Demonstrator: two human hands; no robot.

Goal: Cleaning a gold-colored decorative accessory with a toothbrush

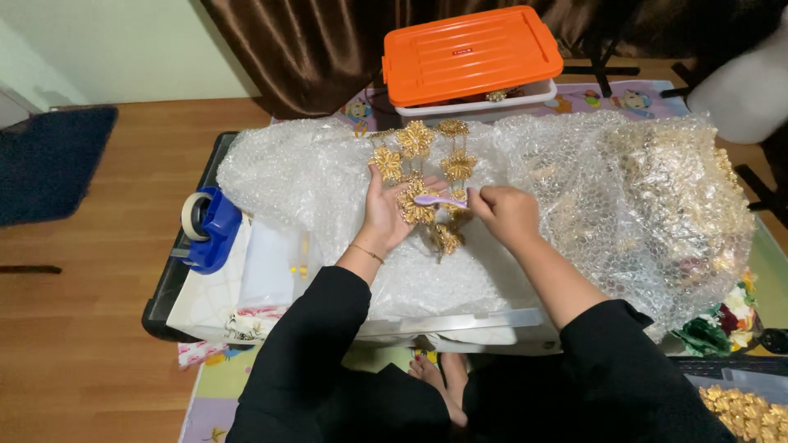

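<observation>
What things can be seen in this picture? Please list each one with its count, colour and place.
gold flower ornament: one, gold, on the bubble wrap, resting on the left palm
small tool: one, pale purple, in the right hand
bubble wrap: large sheet, clear, over the table
storage box: one, white with orange lid, behind the table
tape dispenser: one, blue, left table edge
curtain: brown, at the back
gold pieces: a heap, bottom right corner
left hand: open, under the ornament
right hand: closed on the small tool
</observation>
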